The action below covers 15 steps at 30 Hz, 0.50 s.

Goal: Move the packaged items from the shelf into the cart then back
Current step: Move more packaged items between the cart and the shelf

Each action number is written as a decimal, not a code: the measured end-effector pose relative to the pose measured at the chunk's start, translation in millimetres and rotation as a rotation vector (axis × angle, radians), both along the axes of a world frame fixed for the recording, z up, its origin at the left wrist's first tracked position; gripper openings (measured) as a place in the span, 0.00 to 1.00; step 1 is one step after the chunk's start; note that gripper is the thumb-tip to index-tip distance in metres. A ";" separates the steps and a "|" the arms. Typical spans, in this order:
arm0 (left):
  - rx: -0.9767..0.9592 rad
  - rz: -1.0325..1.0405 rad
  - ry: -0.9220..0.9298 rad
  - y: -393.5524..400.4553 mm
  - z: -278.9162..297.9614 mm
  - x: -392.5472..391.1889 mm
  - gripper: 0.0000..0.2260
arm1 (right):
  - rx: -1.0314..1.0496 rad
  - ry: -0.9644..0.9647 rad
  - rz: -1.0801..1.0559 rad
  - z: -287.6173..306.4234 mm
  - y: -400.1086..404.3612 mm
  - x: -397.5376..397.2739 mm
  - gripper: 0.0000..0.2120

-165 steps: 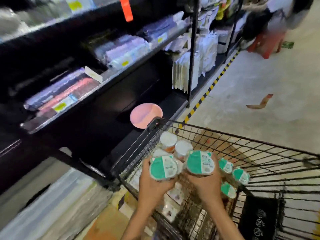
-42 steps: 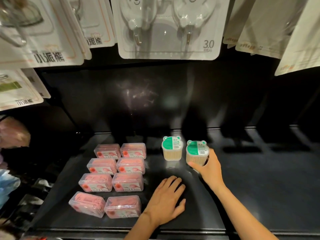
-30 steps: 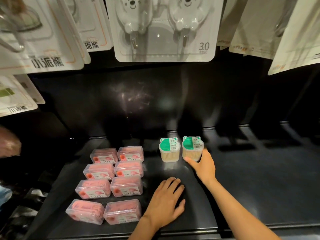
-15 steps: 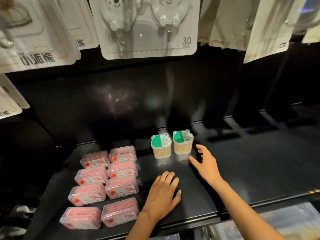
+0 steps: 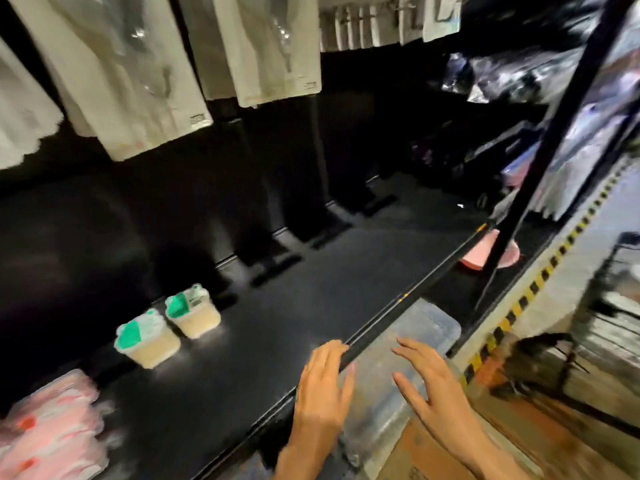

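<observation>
Now between trips, judging by the scene: two green-lidded tubs (image 5: 166,323) set side by side on the black shelf (image 5: 311,296), at about nine o'clock from the hands, well apart from both. Left hand (image 5: 322,393) at six o'clock, fingers straight and resting over the shelf's front edge, holding nothing. Right hand (image 5: 433,386) just to its right, at five o'clock, fingers spread in the air beyond the edge, holding nothing. Likely step: returning items to the shelf, with a turn toward the wire cart (image 5: 588,341), blurred at three o'clock. Next move probably calls for a reach over the cart's rim for more tubs; cart contents not visible here.

Around: pink packaged boxes (image 5: 52,431) at eight o'clock, blurred. Pale hanging packets (image 5: 138,74) along the top, from ten to twelve o'clock. Clear plastic bin (image 5: 408,358) under the shelf, below both hands. Black upright post (image 5: 540,150) at two o'clock, standing between shelf bays. Yellow-and-black floor tape (image 5: 540,282) running beside the cart.
</observation>
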<state>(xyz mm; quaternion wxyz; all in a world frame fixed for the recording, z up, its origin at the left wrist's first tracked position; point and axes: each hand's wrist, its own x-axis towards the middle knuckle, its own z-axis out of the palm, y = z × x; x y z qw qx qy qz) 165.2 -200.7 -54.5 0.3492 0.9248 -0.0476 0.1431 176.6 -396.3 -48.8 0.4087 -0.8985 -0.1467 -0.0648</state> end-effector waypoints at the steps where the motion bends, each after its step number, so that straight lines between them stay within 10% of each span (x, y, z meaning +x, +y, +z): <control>1: -0.041 -0.052 0.068 -34.0 1.4 1.2 0.28 | 0.009 0.018 -0.052 -1.1 -29.2 -11.4 0.18; 4: -0.125 -0.150 0.211 -135.3 1.0 -2.1 0.45 | -0.016 0.042 -0.190 -5.9 -122.2 -44.9 0.26; 9: -0.245 -0.385 0.196 -275.7 -14.7 -27.4 0.17 | -0.043 0.124 -0.443 -13.4 -264.1 -106.8 0.31; 15: -0.043 -0.609 -0.045 -370.2 -41.3 -29.1 0.19 | -0.012 0.235 -0.675 -15.5 -362.5 -154.5 0.32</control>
